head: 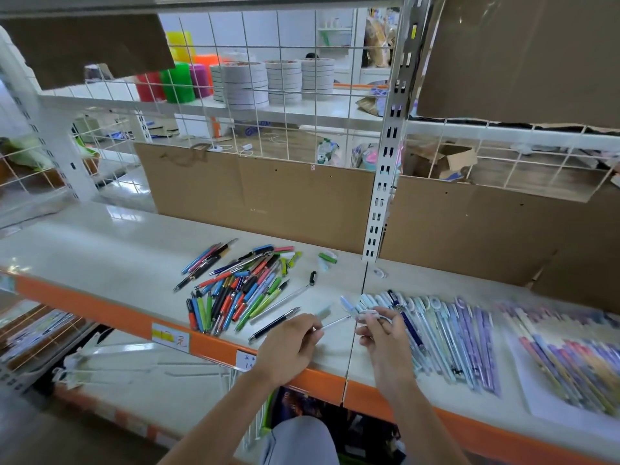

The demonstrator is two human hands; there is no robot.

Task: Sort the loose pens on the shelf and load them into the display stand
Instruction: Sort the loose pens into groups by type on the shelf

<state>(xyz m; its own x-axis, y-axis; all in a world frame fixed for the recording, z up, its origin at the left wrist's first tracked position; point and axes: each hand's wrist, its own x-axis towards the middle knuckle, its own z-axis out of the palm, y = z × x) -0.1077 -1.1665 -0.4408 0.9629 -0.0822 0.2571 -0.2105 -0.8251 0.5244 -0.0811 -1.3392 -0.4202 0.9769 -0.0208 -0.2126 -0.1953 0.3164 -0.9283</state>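
hands meet at the front edge of the white shelf board (100, 236). left hand (288, 347) pinches a slim clear-barrel pen (335, 322), its long axis near level, running left-right and aimed at the right hand (382, 333), which grips a small bunch of pale blue capped pens (355, 305). motion blur, tip end unclear. best move, i'd say: line the clear pen up parallel with the bunch before adding it. mixed heap of coloured pens (235, 290) lies left, sorted rows of pastel pens (453, 333) lie right. no display stand clearly in view.
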